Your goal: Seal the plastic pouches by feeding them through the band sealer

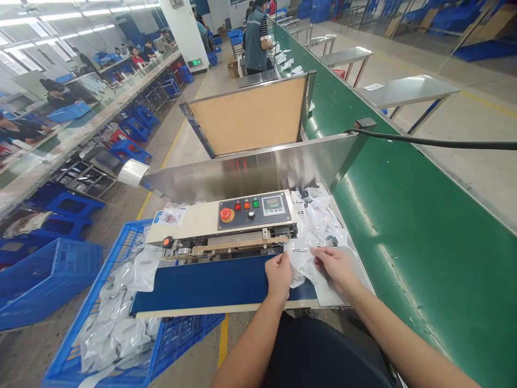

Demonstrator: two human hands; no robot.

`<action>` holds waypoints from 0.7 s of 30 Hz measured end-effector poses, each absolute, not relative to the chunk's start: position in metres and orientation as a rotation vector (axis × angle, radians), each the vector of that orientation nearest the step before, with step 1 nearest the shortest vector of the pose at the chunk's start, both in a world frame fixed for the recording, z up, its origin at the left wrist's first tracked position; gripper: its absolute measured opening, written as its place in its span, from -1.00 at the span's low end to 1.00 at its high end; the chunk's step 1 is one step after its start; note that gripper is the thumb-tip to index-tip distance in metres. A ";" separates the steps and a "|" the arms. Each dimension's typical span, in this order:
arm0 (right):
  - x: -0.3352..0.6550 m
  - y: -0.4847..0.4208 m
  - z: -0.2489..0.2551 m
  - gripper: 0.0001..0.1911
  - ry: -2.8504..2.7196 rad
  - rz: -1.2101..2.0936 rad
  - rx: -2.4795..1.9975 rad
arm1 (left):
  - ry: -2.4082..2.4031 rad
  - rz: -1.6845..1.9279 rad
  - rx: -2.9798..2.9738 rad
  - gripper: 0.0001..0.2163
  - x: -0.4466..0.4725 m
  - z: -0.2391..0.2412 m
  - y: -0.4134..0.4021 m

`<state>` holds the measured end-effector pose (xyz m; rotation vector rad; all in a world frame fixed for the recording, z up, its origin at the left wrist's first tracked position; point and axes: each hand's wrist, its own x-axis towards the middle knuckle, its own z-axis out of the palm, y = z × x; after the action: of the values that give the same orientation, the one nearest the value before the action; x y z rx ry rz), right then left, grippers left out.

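Observation:
Both my hands pinch the top edge of a white plastic bag (299, 261) at the right end of a sealing machine (252, 211). My left hand (278, 275) grips its left top corner, close to the machine's sealing slot. On the right top corner are the closed fingers of my right hand (333, 265). The bag hangs over the right end of the blue conveyor belt (205, 288). Behind my right hand, more white bags (319, 215) lie in a heap. Another bag (145, 269) rests at the belt's left end.
A blue crate (100, 264) of white bags stands below the belt's left end, with another blue crate (60, 275) beside it. A metal panel (242, 167) rises behind the machine. A long green conveyor (404, 226) runs along the right. A person (256, 40) stands farther back.

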<state>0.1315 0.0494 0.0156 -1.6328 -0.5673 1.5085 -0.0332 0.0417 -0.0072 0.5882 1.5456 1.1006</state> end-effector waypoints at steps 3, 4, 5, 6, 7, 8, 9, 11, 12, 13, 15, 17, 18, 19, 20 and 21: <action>0.127 0.076 0.012 -0.48 -0.815 1.575 -1.715 | 1.592 1.138 0.504 -0.50 -0.056 -0.009 0.042; 0.129 0.088 0.010 -0.46 -0.922 1.468 -1.778 | 1.616 1.150 0.507 -0.51 -0.066 -0.009 0.040; 0.131 0.103 0.008 -0.44 -1.019 1.285 -1.843 | 1.648 1.174 0.528 -0.52 -0.078 -0.009 0.037; 0.133 0.118 0.005 -0.41 -1.099 1.071 -1.886 | 1.688 1.216 0.556 -0.53 -0.090 -0.008 0.034; 0.135 0.135 0.003 -0.39 -1.159 0.884 -1.905 | 1.739 1.272 0.587 -0.53 -0.103 -0.007 0.029; 0.137 0.150 0.001 -0.38 -1.206 0.763 -1.906 | 1.797 1.339 0.616 -0.52 -0.116 -0.004 0.024; 0.138 0.163 0.000 -0.38 -1.246 0.718 -1.901 | 1.854 1.401 0.643 -0.51 -0.128 0.000 0.018; 0.140 0.177 0.001 -0.44 -1.305 0.766 -1.887 | 1.943 1.488 0.696 -0.49 -0.144 0.010 0.005; 0.143 0.177 0.004 -0.48 -1.313 0.798 -1.881 | 1.960 1.499 0.730 -0.49 -0.148 0.015 -0.002; 0.147 0.172 0.008 -0.52 -1.304 0.805 -1.878 | 1.954 1.492 0.771 -0.50 -0.148 0.021 -0.008; 0.155 0.150 0.020 -0.57 -1.264 0.762 -1.867 | 1.872 1.438 0.879 -0.54 -0.135 0.032 -0.017; 0.162 0.117 0.035 -0.58 -1.235 0.710 -1.845 | 1.748 1.370 1.032 -0.60 -0.110 0.040 -0.018; 0.163 0.098 0.042 -0.58 -1.233 0.718 -1.823 | 1.687 1.342 1.123 -0.63 -0.095 0.043 -0.016; 0.161 0.080 0.049 -0.56 -1.238 0.766 -1.793 | 1.628 1.316 1.214 -0.66 -0.079 0.046 -0.013; 0.157 0.063 0.055 -0.53 -1.239 0.848 -1.752 | 1.569 1.290 1.297 -0.67 -0.064 0.048 -0.008; 0.152 0.048 0.060 -0.50 -1.230 0.954 -1.703 | 1.510 1.259 1.364 -0.68 -0.051 0.049 -0.003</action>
<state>0.1524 0.0482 0.0598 -1.7026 -1.2302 0.9535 -0.0507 -0.0026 0.0494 1.3644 1.5099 1.2592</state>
